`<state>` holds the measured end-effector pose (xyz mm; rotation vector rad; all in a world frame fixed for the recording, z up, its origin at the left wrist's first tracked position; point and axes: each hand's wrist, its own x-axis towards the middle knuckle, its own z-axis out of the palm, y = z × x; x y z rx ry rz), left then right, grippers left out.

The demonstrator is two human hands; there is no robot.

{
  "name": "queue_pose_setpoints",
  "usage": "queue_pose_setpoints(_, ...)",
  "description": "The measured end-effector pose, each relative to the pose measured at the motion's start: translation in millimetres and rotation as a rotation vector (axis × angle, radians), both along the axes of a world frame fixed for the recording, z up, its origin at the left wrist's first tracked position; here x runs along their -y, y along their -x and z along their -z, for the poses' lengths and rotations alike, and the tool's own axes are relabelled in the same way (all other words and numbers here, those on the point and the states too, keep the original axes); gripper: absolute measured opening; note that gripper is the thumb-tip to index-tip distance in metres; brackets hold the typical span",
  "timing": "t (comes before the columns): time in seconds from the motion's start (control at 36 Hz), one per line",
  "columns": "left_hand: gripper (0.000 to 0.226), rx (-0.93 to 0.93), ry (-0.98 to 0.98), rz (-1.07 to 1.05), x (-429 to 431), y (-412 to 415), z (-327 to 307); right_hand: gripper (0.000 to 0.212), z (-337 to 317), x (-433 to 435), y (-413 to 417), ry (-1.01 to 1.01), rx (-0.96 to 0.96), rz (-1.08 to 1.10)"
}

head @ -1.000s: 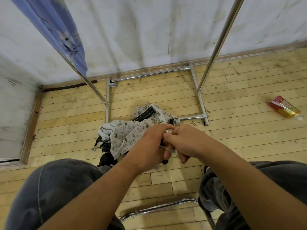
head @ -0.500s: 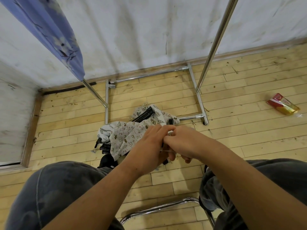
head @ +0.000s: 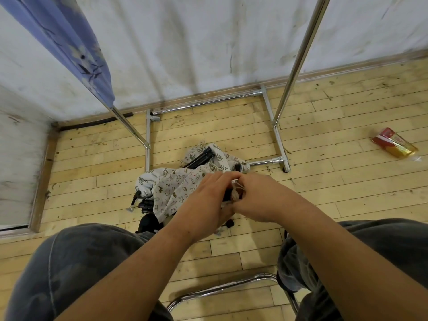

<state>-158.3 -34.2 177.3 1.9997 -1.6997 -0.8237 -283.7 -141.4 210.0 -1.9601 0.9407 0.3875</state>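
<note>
1. The left hand and right hand meet in mid-air above the floor, between the person's knees.
2. A pale cord shows in the narrow gap where the two hands touch, bunched into a small knot or tuft.
3. The right hand's fingers are curled tight, and its thumb and forefinger pinch the cord.
4. The left hand's fingers are bent over the top, with their tips at the same cord, touching the right hand. What lies in the left palm is hidden.
5. A black item sits just under the cord, wedged between both hands. Only a sliver shows.
6. A patterned cloth lies heaped on the floor just beyond and left of the left hand, with black rods poking from it.
7. A chrome rack stands behind the heap against the wall, and blue fabric hangs over its left pole.
8. A red-and-yellow packet lies well apart at the right.
9. A chrome chair frame curves below the forearms.
</note>
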Motion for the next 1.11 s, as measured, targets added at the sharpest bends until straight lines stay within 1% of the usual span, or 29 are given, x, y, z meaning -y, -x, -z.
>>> queue_pose_setpoints(0.14, 0.062, -0.004, 0.016, -0.023, 1.4, -0.3, -0.1, 0.013, 3.2, -1.8, -1.5, 0.07, 0.004, 0.045)
queue_pose_setpoints(0.28, 0.057, -0.023, 0.033, -0.052, 1.7, -1.8, 2.0, 0.015, 5.8, -2.9, -2.7, 0.114, 0.001, 0.093)
queue_pose_setpoints(0.36, 0.054, -0.027, 0.036, -0.064, 2.1, -2.3, 2.0, 0.012, 5.8, -3.0, -3.3, 0.109, 0.011, 0.111)
queue_pose_setpoints(0.47, 0.053, -0.016, 0.03, -0.068, 1.5, -2.3, 1.3, 0.011, 5.0, -4.5, -4.2, 0.088, 0.009, 0.093)
queue_pose_setpoints(0.56, 0.056, -0.014, 0.017, -0.052, -0.2, -1.6, -0.2, 0.007, 1.2, -5.5, -4.7, 0.073, -0.015, 0.068)
queue_pose_setpoints(0.64, 0.062, -0.009, 0.009, -0.016, -1.2, -1.3, -1.4, 0.024, -3.7, -7.1, -5.8, 0.04, -0.038, 0.049)
queue_pose_setpoints(0.72, 0.065, -0.026, 0.002, 0.001, -1.2, -0.6, -0.7, 0.032, -8.5, -7.6, -5.9, 0.024, -0.065, 0.002)
queue_pose_setpoints(0.86, 0.065, -0.045, -0.006, 0.005, -2.2, 0.0, 0.8, 0.03, -9.5, -5.7, -5.0, -0.048, -0.069, 0.002)
queue_pose_setpoints(0.94, 0.065, -0.064, -0.017, -0.006, -1.8, -1.8, 2.5, 0.028, -9.3, -4.6, -4.5, -0.068, -0.038, 0.003)
queue_pose_setpoints(1.03, 0.063, -0.085, 0.0, -0.031, -0.6, -2.4, 3.0, 0.028, -9.1, -4.3, -5.1, -0.089, 0.028, 0.041)
queue_pose_setpoints(1.11, 0.06, -0.11, 0.019, -0.109, 1.6, -5.9, 3.6, 0.032, -7.3, -4.2, -6.2, -0.103, 0.129, 0.105)
